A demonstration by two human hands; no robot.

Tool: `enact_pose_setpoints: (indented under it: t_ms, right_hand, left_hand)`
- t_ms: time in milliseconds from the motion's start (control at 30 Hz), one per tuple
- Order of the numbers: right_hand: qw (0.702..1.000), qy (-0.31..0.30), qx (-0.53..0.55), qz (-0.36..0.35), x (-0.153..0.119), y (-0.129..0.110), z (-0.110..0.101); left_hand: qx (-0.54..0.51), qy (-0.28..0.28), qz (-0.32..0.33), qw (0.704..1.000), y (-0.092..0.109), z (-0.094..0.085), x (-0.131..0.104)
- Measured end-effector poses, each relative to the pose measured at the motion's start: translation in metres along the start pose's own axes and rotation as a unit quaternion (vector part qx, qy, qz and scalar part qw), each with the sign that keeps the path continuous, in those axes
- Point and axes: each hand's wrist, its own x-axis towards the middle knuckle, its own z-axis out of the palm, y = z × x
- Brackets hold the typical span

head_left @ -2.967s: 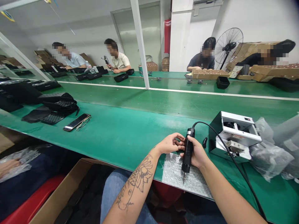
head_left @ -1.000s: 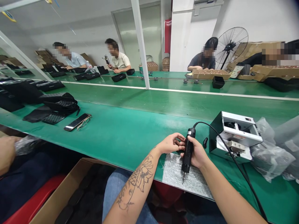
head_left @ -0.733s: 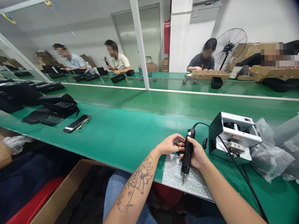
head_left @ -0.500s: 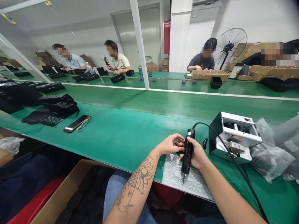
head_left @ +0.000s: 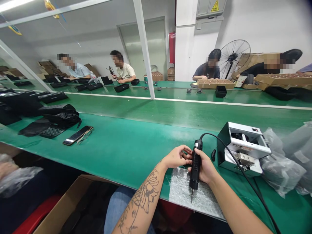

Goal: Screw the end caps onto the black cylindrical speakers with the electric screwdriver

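Observation:
A black electric screwdriver is upright in my right hand, its bit pointing down over a silvery bubble-wrap sheet at the table edge. My right fingers wrap round its body, and a black cable leaves its top. Just left of the tool, my left hand has bent fingers close to or against it. Whether those fingertips hold anything is hidden behind the screwdriver. A small black part lies right of my right hand.
On the right stand a white-and-black machine and clear plastic bags. A phone, glasses and black cases lie at left. Several people sit across the green table; a cardboard box is below.
The camera view has tilted up slightly, so the scene sits lower. Both hands keep nearly the same pose around the screwdriver. At the far left, a person's hand with clear plastic has moved further into view.

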Motion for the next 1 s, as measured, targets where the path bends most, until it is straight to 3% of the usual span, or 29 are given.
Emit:
enact_pose_setpoints:
  t_ms: [500,1000]
  right_hand:
    - [1.000,0.002,0.001,0.005,0.0005,0.0004,0.0006]
    - [1.000,0.000,0.011,0.016,0.0011,-0.0030,-0.0019]
  left_hand:
    - [0.012,0.011,0.001,1.000,0.0077,0.0025,-0.0026]
    - [0.022,0.018,-0.001,1.000,0.0025,0.0000,-0.0009]
